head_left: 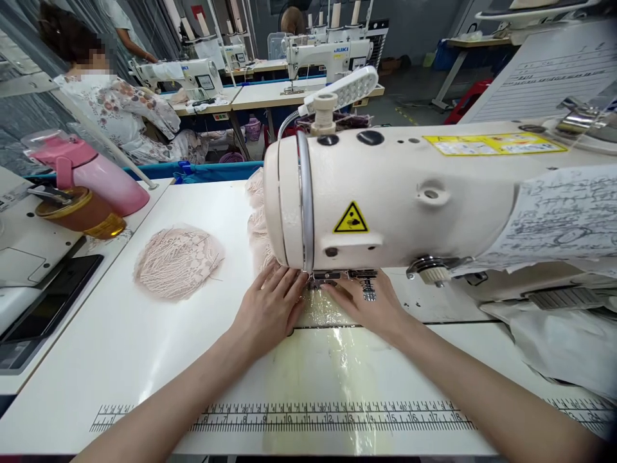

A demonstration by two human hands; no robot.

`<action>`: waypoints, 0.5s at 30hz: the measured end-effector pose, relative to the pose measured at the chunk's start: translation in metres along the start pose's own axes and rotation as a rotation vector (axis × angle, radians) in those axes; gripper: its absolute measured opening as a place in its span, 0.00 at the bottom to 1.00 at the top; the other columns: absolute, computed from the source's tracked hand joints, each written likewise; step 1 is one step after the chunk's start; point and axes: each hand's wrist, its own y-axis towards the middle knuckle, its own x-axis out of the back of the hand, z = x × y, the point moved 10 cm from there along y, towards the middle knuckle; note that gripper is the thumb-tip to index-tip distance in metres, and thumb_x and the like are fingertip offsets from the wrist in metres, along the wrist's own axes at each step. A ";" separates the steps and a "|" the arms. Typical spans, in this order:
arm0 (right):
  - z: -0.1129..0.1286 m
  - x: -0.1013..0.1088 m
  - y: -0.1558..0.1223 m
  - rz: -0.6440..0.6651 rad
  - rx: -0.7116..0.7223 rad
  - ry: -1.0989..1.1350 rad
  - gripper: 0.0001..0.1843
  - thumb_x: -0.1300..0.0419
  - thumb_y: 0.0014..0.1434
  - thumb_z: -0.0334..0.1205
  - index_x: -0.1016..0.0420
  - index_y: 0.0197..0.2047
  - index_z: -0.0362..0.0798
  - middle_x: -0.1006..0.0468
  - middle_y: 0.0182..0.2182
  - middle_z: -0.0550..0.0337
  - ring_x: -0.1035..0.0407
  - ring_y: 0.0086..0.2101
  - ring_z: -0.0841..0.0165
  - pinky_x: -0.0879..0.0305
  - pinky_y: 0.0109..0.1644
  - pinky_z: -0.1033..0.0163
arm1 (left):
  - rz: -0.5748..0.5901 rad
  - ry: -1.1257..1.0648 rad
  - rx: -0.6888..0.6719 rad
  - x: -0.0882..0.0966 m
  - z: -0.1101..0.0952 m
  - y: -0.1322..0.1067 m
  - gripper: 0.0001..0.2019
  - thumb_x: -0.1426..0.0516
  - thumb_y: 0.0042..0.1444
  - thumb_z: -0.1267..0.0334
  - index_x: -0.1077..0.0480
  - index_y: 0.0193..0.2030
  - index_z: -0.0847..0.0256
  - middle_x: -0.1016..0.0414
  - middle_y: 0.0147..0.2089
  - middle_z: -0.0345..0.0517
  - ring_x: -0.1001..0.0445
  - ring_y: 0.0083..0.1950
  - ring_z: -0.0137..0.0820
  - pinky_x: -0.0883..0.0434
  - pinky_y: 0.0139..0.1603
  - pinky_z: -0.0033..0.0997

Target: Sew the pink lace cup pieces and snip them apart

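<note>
My left hand (pixel 270 302) lies on the white table just left of the presser foot, its fingers stretched out. Its fingertips touch the near end of a pale pink lace strip (pixel 258 222), which runs back beside the machine head. Right of the presser foot (pixel 319 280) is my right hand (pixel 369 302), thumb stretched toward the foot. The sewing machine head (pixel 385 199) hides its other fingertips, and whatever lies under them cannot be made out. A round piece of pale pink lace (pixel 177 262) rests flat on the table, left of my left hand.
A printed ruler (pixel 289 418) crosses the table's front. At left are a pink bottle (pixel 103 170), an amber jar (pixel 84 212) and a dark phone-like slab (pixel 53 302). Grey cloth (pixel 554 334) lies at right. A co-worker (pixel 113 109) sits beyond, near other sewing machines (pixel 330 58).
</note>
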 end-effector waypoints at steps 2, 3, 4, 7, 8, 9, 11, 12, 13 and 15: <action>-0.004 0.003 0.001 -0.037 -0.033 0.047 0.19 0.52 0.67 0.53 0.24 0.51 0.59 0.20 0.39 0.53 0.27 0.29 0.60 0.32 0.37 0.51 | 0.027 -0.022 0.022 -0.003 0.002 -0.002 0.20 0.54 0.67 0.58 0.31 0.57 0.67 0.27 0.58 0.54 0.30 0.59 0.44 0.38 0.63 0.49; -0.005 0.005 0.002 -0.055 -0.042 0.073 0.19 0.51 0.67 0.52 0.22 0.48 0.57 0.20 0.38 0.53 0.27 0.30 0.60 0.32 0.37 0.51 | 0.039 -0.034 0.033 -0.005 0.003 -0.003 0.21 0.54 0.67 0.57 0.32 0.58 0.66 0.28 0.59 0.54 0.32 0.61 0.44 0.39 0.64 0.49; -0.005 0.009 0.002 -0.075 -0.042 0.099 0.19 0.51 0.66 0.52 0.22 0.46 0.55 0.20 0.36 0.53 0.26 0.31 0.59 0.31 0.37 0.51 | 0.050 -0.044 0.046 -0.005 0.004 -0.004 0.21 0.54 0.67 0.56 0.33 0.59 0.66 0.29 0.59 0.54 0.33 0.62 0.45 0.40 0.65 0.51; -0.001 0.023 0.003 -0.138 -0.024 0.147 0.19 0.49 0.65 0.52 0.21 0.40 0.51 0.19 0.34 0.54 0.25 0.33 0.58 0.30 0.40 0.51 | 0.075 -0.075 0.091 -0.005 0.010 -0.005 0.21 0.53 0.66 0.54 0.33 0.58 0.63 0.30 0.59 0.53 0.36 0.64 0.47 0.41 0.65 0.55; -0.001 0.027 0.003 -0.163 -0.025 0.148 0.19 0.48 0.65 0.53 0.22 0.40 0.51 0.19 0.34 0.54 0.25 0.33 0.58 0.30 0.40 0.51 | 0.076 -0.095 0.104 -0.004 0.013 -0.003 0.20 0.52 0.65 0.53 0.32 0.56 0.61 0.29 0.58 0.53 0.36 0.64 0.48 0.40 0.64 0.55; -0.001 0.031 0.003 -0.186 -0.026 0.146 0.19 0.48 0.65 0.53 0.22 0.40 0.51 0.19 0.34 0.55 0.25 0.32 0.59 0.29 0.39 0.51 | 0.071 -0.128 0.116 -0.003 0.018 0.000 0.18 0.51 0.65 0.53 0.30 0.53 0.61 0.28 0.57 0.52 0.35 0.63 0.48 0.38 0.63 0.55; 0.000 0.035 0.004 -0.222 -0.027 0.137 0.19 0.50 0.66 0.53 0.22 0.41 0.51 0.19 0.34 0.55 0.26 0.29 0.61 0.29 0.36 0.52 | 0.047 -0.209 0.137 -0.003 0.030 0.011 0.15 0.51 0.65 0.55 0.28 0.46 0.60 0.26 0.52 0.52 0.33 0.60 0.47 0.34 0.59 0.52; 0.000 0.037 0.005 -0.238 -0.023 0.136 0.20 0.51 0.66 0.53 0.22 0.41 0.51 0.19 0.33 0.55 0.27 0.27 0.61 0.29 0.34 0.53 | 0.028 -0.242 0.150 -0.003 0.037 0.019 0.14 0.51 0.65 0.56 0.28 0.44 0.60 0.25 0.50 0.52 0.32 0.59 0.46 0.32 0.57 0.51; 0.001 0.038 0.005 -0.247 -0.014 0.137 0.20 0.51 0.66 0.53 0.22 0.40 0.52 0.19 0.32 0.54 0.27 0.26 0.61 0.30 0.32 0.54 | 0.006 -0.264 0.167 -0.004 0.045 0.027 0.14 0.52 0.65 0.57 0.27 0.43 0.60 0.24 0.49 0.52 0.31 0.59 0.45 0.31 0.56 0.49; 0.001 0.041 0.005 -0.270 -0.015 0.135 0.21 0.51 0.66 0.54 0.21 0.38 0.52 0.19 0.31 0.53 0.27 0.27 0.60 0.30 0.31 0.54 | -0.038 -0.271 0.203 -0.006 0.062 0.043 0.14 0.53 0.66 0.59 0.28 0.46 0.60 0.25 0.51 0.52 0.31 0.59 0.45 0.30 0.55 0.49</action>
